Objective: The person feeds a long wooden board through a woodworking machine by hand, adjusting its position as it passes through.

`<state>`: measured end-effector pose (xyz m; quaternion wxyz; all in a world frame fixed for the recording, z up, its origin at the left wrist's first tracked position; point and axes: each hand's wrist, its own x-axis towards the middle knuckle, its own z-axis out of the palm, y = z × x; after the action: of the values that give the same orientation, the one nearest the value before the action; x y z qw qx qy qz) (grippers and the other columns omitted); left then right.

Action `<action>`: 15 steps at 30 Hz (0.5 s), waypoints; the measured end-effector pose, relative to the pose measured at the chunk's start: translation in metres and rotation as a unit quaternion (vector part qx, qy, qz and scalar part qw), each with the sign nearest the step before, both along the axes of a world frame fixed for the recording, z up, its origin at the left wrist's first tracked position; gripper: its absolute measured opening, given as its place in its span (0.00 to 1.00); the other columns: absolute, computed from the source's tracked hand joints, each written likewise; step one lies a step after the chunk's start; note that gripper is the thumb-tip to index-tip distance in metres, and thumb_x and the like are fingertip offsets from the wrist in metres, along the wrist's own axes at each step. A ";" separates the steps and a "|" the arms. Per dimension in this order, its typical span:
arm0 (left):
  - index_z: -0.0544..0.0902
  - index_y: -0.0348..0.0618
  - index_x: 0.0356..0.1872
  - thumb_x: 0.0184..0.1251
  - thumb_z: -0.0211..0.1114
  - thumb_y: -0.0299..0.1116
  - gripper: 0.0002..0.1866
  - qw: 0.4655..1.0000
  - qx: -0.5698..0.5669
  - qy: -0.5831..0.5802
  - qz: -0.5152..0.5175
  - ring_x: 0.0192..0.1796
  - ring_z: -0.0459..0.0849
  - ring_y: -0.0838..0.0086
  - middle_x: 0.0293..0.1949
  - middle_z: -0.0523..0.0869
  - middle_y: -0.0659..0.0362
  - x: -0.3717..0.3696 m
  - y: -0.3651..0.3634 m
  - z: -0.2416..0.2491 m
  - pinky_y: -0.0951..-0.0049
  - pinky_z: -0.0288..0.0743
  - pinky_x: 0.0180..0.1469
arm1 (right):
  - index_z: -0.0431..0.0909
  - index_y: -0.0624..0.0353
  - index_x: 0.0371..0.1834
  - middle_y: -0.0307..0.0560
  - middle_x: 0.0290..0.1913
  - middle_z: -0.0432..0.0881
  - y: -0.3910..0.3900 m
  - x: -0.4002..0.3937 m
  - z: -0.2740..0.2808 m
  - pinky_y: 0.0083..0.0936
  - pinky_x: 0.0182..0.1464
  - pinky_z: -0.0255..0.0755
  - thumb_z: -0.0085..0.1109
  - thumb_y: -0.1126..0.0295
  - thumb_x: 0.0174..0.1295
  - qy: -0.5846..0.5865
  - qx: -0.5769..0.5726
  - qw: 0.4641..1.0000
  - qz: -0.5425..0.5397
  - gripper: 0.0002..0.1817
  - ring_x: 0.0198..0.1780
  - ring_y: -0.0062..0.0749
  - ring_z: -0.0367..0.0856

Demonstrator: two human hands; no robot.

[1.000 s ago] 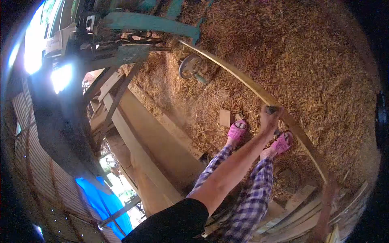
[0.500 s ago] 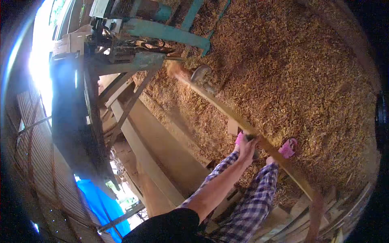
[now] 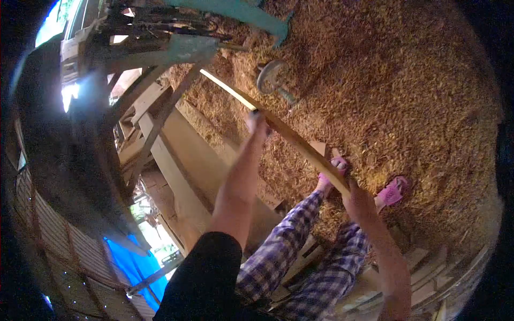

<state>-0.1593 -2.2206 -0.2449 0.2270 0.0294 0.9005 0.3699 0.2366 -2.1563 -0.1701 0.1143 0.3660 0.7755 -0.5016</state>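
Both hands grip the long thin wooden strip [image 3: 289, 136] above the sawdust floor [image 3: 407, 91], left hand [image 3: 257, 120] closed farther up toward the saw machine [image 3: 160, 48], right hand [image 3: 356, 195] clasping its near end, and I reckon steady guiding comes next.

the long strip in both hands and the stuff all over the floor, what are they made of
The strip looks like raw sawn wood: pale tan, matte, thin and slightly bowed between the left hand and the right hand. The floor litter appears to be wood shavings or coarse sawdust: loose golden-brown flakes in heaps. The wheel lying in it looks like grey metal.
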 end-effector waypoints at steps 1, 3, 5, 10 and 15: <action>0.76 0.40 0.35 0.56 0.60 0.31 0.08 0.997 0.039 -0.036 0.048 0.20 0.76 0.72 0.22 0.78 0.57 -0.015 -0.002 0.007 0.68 0.67 0.17 | 0.65 0.64 0.55 0.62 0.25 0.77 0.001 -0.025 -0.004 0.46 0.32 0.75 0.55 0.66 0.60 0.076 0.052 0.996 -0.012 0.22 0.30 0.54 0.80; 0.75 0.41 0.34 0.58 0.60 0.32 0.07 0.993 0.022 -0.057 0.098 0.21 0.76 0.75 0.22 0.78 0.58 -0.046 -0.021 0.000 0.72 0.66 0.17 | 0.66 0.64 0.54 0.64 0.27 0.78 0.011 -0.060 0.001 0.46 0.33 0.75 0.54 0.66 0.60 0.148 0.095 0.984 -0.021 0.21 0.31 0.54 0.80; 0.75 0.42 0.33 0.61 0.60 0.36 0.09 0.987 0.047 -0.109 0.104 0.20 0.74 0.78 0.21 0.77 0.60 -0.082 -0.104 -0.061 0.75 0.65 0.18 | 0.67 0.65 0.54 0.63 0.28 0.79 0.023 -0.069 0.012 0.45 0.33 0.75 0.53 0.67 0.60 -0.069 -0.184 0.979 -0.058 0.20 0.30 0.54 0.81; 0.79 0.38 0.35 0.55 0.60 0.33 0.10 0.958 0.008 -0.218 0.184 0.20 0.71 0.77 0.23 0.77 0.61 0.065 -0.138 -0.027 0.75 0.64 0.20 | 0.66 0.60 0.59 0.59 0.29 0.80 0.012 0.020 0.042 0.44 0.33 0.74 0.52 0.69 0.60 -0.184 -0.116 0.972 0.094 0.22 0.30 0.54 0.80; 0.78 0.34 0.41 0.54 0.59 0.29 0.14 0.919 0.008 -0.363 0.152 0.31 0.76 0.74 0.34 0.81 0.57 0.206 -0.079 0.052 0.74 0.70 0.33 | 0.66 0.57 0.60 0.61 0.37 0.79 0.000 0.189 0.104 0.46 0.42 0.72 0.52 0.71 0.58 -0.206 -0.067 0.976 0.033 0.24 0.40 0.55 0.79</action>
<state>0.0465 -2.2997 -0.1932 0.4794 -0.2420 0.7469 0.3921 0.4257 -2.1561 -0.0659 0.3121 0.4275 0.7116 -0.4620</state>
